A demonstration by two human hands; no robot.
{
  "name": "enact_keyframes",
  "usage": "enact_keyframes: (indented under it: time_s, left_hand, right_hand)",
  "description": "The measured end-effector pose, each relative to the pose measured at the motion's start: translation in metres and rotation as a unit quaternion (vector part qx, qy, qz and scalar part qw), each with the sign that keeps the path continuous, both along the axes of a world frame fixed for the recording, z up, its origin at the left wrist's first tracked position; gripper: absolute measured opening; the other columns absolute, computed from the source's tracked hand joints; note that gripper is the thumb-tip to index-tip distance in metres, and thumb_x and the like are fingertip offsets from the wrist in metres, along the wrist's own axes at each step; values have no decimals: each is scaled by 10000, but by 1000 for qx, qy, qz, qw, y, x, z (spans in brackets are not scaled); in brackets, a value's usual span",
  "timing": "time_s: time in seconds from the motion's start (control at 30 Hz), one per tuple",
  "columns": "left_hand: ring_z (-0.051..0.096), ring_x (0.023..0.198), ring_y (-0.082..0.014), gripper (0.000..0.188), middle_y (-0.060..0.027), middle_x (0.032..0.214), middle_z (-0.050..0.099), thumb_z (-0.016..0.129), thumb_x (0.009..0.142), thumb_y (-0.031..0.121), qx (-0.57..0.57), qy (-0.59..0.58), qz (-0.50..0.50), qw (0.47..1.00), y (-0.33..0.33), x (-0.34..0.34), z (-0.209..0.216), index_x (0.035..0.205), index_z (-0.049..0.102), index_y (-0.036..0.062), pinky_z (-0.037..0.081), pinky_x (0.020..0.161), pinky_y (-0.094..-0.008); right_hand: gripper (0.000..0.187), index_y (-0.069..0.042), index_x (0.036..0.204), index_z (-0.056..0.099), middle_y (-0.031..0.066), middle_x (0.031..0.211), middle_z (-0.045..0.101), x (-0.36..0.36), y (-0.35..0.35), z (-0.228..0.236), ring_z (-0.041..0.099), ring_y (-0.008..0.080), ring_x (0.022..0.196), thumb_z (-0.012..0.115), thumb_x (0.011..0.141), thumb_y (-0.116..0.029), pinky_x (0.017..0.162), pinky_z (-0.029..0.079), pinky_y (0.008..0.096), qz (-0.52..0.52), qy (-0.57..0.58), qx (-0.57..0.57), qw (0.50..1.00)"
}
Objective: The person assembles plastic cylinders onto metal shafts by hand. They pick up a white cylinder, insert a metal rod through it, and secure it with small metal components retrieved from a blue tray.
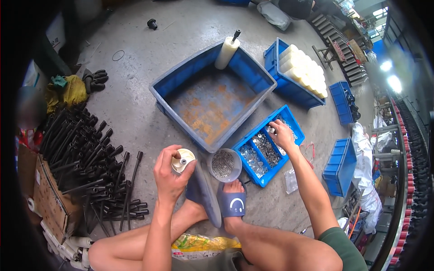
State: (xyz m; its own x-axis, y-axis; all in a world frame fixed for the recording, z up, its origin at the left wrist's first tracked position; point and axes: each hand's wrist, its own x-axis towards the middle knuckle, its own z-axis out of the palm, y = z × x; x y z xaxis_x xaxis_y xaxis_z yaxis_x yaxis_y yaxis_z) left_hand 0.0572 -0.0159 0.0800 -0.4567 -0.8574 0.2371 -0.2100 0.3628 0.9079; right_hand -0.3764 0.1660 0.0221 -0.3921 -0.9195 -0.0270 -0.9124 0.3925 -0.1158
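Note:
My left hand (166, 178) is wrapped round a cream plastic roller (188, 156), seen end-on with a metal stud at its centre. To the right, my right hand (284, 135) reaches over the far compartment of a blue divided tray (250, 177). Its fingers are pinched on small shiny metal pieces (271, 129), whose exact kind I cannot make out. Washer-like pieces and other small metal parts fill the tray's compartments. Between my hands stands a whitish tub (236, 168) of small metal pins (221, 162).
A large blue bin (156, 90) ahead holds one upright cream roller (226, 54) with a black rod. Behind the tray, a blue crate (296, 92) is stacked with cream rollers (302, 67). Many black rods (81, 153) are heaped at left beside a cardboard box (52, 198).

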Motion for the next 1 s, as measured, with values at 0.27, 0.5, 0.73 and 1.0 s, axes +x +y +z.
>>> enact_keyframes:
  time_s: [0.27,0.5,0.73,1.0]
  left_hand:
    - [687,930,-310,377,-162,1136,738,874,833,173,30,7,18,999,-1,0,2,1022,579,34,549,845,-396]
    - [694,963,-325,422,-156,1154,737,899,812,209,24,6,18,1000,-1,0,-2,1042,590,37,552,857,-409]
    - [676,989,-317,586,-127,1145,714,964,714,283,-35,-18,8,999,-1,6,-1,1160,658,59,542,891,-425]
    - [679,1056,-358,557,-132,1163,715,967,691,252,-59,6,-8,998,3,-7,-11,1066,596,73,523,926,-457]
  right_hand:
    - [296,-20,1002,657,152,923,697,-16,-4,-7,703,386,897,820,767,-95,788,566,460,-3,-90,6,996]
    - [281,-29,995,719,186,944,725,-19,-4,-1,710,397,942,828,746,-100,825,570,485,8,-34,60,998]
    - [266,-35,1067,770,137,919,723,45,-15,62,727,281,806,846,820,-96,749,585,385,-63,-47,-101,992]
    - [311,-34,1100,740,93,936,676,246,-95,153,713,222,747,869,818,-64,661,569,340,158,-278,-180,930]
